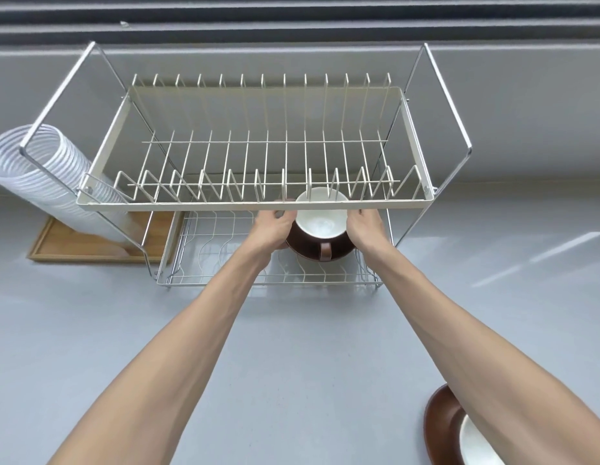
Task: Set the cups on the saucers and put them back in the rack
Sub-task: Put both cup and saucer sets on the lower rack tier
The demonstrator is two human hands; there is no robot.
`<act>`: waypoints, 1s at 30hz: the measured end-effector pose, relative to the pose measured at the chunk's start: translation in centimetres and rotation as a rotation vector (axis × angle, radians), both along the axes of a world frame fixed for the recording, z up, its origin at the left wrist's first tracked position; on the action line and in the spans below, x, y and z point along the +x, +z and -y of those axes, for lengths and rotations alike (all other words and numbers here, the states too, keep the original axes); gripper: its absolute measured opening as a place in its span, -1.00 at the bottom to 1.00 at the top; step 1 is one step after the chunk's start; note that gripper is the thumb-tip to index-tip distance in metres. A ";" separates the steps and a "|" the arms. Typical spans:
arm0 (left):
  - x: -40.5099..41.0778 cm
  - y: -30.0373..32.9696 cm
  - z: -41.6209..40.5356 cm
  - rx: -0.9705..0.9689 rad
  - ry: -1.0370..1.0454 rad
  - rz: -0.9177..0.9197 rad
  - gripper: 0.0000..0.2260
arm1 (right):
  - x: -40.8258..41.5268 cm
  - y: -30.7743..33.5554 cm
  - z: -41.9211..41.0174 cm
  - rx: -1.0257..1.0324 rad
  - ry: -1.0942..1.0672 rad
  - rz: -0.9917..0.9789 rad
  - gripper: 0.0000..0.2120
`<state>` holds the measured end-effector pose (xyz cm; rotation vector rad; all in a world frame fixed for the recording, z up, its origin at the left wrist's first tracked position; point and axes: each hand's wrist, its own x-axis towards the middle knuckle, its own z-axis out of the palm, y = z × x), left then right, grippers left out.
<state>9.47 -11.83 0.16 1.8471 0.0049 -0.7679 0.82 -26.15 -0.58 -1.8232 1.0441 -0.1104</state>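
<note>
2 hands on 1 load: left hand (pixel 275 229) cupped against the left edge of the saucer (pixel 302 248), fingers curled partly closed around its rim; right hand (pixel 365 229) mirrored on the right edge, fingers bent the same way, tips hidden under the rack's upper tier. Held between them, a cup (pixel 322 213), white inside and brown outside, seated on the brown saucer, handle (pixel 325 251) turned toward the body. Cup and saucer now over the lower tier (pixel 224 263) of the rack (pixel 251 206), right of its middle, just under the cream front rail of the upper tier. Cannot tell whether the saucer already touches the wires or hangs just above them.

Likely glazed ceramic: stiff, fairly heavy for its size, slick, and apt to chip on a knock against metal. Cup merely resting on the saucer, not fixed, so free to slide on any tilt. Best carried level, gripped at 2 opposite points of the saucer rim, as now; handle better left alone while the pair rides together. Little headroom under the front rail, so a low, flat entry seems wise. Wavy wire floor may rock a flat saucer.

Well apart from the rack, at the near right, 1 more brown saucer (pixel 439 427) with something white on it (pixel 476 444), partly hidden by the right forearm, probably waiting its turn.
</note>
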 end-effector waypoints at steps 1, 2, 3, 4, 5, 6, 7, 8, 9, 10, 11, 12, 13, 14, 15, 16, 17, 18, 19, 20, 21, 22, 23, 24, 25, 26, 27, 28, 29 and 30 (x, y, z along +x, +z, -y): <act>-0.1 0.0 0.1 -0.003 -0.003 0.009 -0.80 | -0.1 -0.1 0.0 -0.001 -0.005 -0.004 -0.69; -0.2 0.0 0.1 0.001 -0.008 0.015 -0.80 | -0.2 0.0 0.0 -0.006 -0.007 -0.017 -0.70; -0.3 0.0 0.1 0.010 -0.019 0.025 -0.78 | -0.3 0.0 -0.1 -0.017 -0.005 -0.030 -0.70; -0.4 0.0 0.1 0.018 -0.032 0.036 -0.78 | -0.4 0.2 -0.1 -0.030 0.003 -0.037 -0.70; -0.6 0.1 0.0 0.020 -0.045 0.056 -0.80 | -0.6 0.3 -0.2 -0.042 0.020 -0.036 -0.70; -0.9 0.3 -0.2 0.024 -0.055 0.078 -0.83 | -0.9 0.6 -0.3 -0.052 0.038 -0.035 -0.71; -1.2 0.5 -0.4 0.034 -0.071 0.096 -0.82 | -1.2 0.8 -0.5 -0.064 0.060 -0.034 -0.72; -1.4 0.7 -0.7 0.051 -0.095 0.112 -0.76 | -1.6 1.2 -0.8 -0.079 0.084 -0.029 -0.74; -1.5 0.9 -1.0 0.070 -0.121 0.124 -0.68 | -1.8 1.3 -0.9 -0.097 0.103 -0.017 -0.76; -1.5 0.9 -1.3 0.089 -0.146 0.132 -0.64 | -1.9 1.3 -0.9 -0.109 0.118 -0.006 -0.77; -2.3 1.4 -2.0 0.102 -0.186 0.157 -0.62 | -2.9 1.9 -1.4 -0.126 0.134 0.011 -0.77; -3.0 1.9 -2.7 0.123 -0.238 0.179 -0.62 | -3.9 2.6 -1.9 -0.134 0.155 0.018 -0.76; -3.0 1.9 -3.0 0.153 -0.278 0.176 -0.61 | -4.1 2.6 -1.9 -0.133 0.177 0.007 -0.75; -3.0 2.0 -3.2 0.190 -0.316 0.168 -0.61 | -4.2 2.7 -2.0 -0.135 0.203 -0.015 -0.74; -3.3 2.3 -3.6 0.219 -0.351 0.162 -0.61 | -4.7 2.9 -2.2 -0.146 0.236 -0.044 -0.73; -3.9 2.6 -4.1 0.248 -0.382 0.164 -0.61 | -5.5 3.3 -2.6 -0.160 0.270 -0.076 -0.73; -4.4 2.8 -4.5 0.269 -0.407 0.175 -0.62 | -6.3 3.8 -2.9 -0.171 0.304 -0.101 -0.72; -5.0 3.2 -4.7 0.283 -0.428 0.189 -0.62 | -7.0 4.3 -3.1 -0.182 0.343 -0.132 -0.72; -5.5 3.6 -5.0 0.297 -0.451 0.202 -0.62 | -7.7 4.7 -3.3 -0.202 0.389 -0.165 -0.73; -6.1 3.9 -5.2 0.314 -0.485 0.217 -0.62 | -8.5 5.1 -3.6 -0.222 0.437 -0.197 -0.74; -6.6 4.1 -5.5 0.338 -0.528 0.237 -0.62 | -9.2 5.3 -3.8 -0.241 0.484 -0.225 -0.75; -7.2 4.3 -5.7 0.375 -0.576 0.267 -0.61 | -9.9 5.4 -4.1 -0.262 0.523 -0.256 -0.74; -7.9 4.6 -6.0 0.418 -0.623 0.312 -0.61 | -10.6 5.6 -4.3 -0.291 0.551 -0.290 -0.70; -8.6 4.8 -6.2 0.471 -0.667 0.374 -0.61 | -11.3 5.7 -4.6 -0.329 0.571 -0.329 -0.65; -9.4 5.0 -6.4 0.527 -0.711 0.444 -0.60 | -12.0 5.7 -4.9 -0.381 0.593 -0.371 -0.60; -10.2 5.1 -6.6 0.579 -0.757 0.510 -0.59 | -12.7 5.6 -5.1 -0.442 0.623 -0.414 -0.57; -11.0 5.1 -6.8 0.624 -0.802 0.566 -0.57 | -13.4 5.4 -5.4 -0.506 0.658 -0.453 -0.56; -11.7 5.0 -6.9 0.665 -0.840 0.609 -0.56 | -14.1 5.2 -5.6 -0.558 0.689 -0.480 -0.55; -12.4 4.9 -7.1 0.701 -0.871 0.643 -0.55 | -14.9 5.0 -5.8 -0.585 0.716 -0.496 -0.55; -13.1 4.7 -7.2 0.736 -0.896 0.670 -0.55 | -15.7 4.8 -6.0 -0.592 0.739 -0.508 -0.55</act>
